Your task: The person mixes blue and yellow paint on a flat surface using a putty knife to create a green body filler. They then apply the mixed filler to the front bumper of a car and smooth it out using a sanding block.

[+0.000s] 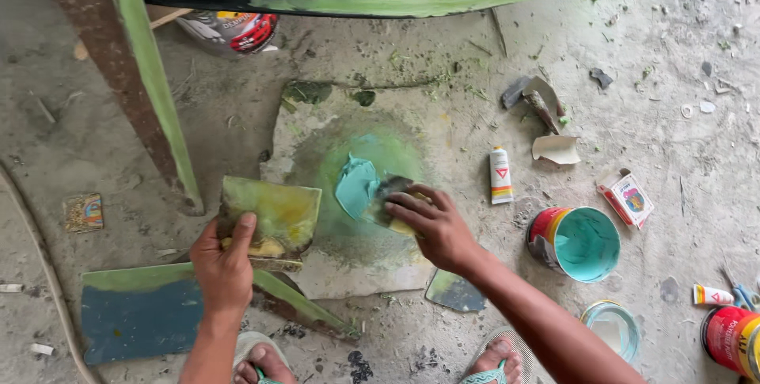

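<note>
My left hand (223, 261) grips a flat rectangular pad (271, 218) smeared green and yellow, held just above the floor. My right hand (434, 226) is shut on a small spreader (389, 198), its blade pressed into a lump of teal putty (356, 186). The putty lies on a stained mixing board (348, 273) on the concrete floor, inside a round green smear.
An open tin of teal putty (584, 243) stands right of the board, its lid (611, 327) nearer me. A small white tube (499, 175), a red-and-white carton (627, 200), another tin (732, 340), a blue-green panel (138, 313), a green-edged post (131, 75) and my sandalled feet (491, 364) surround it.
</note>
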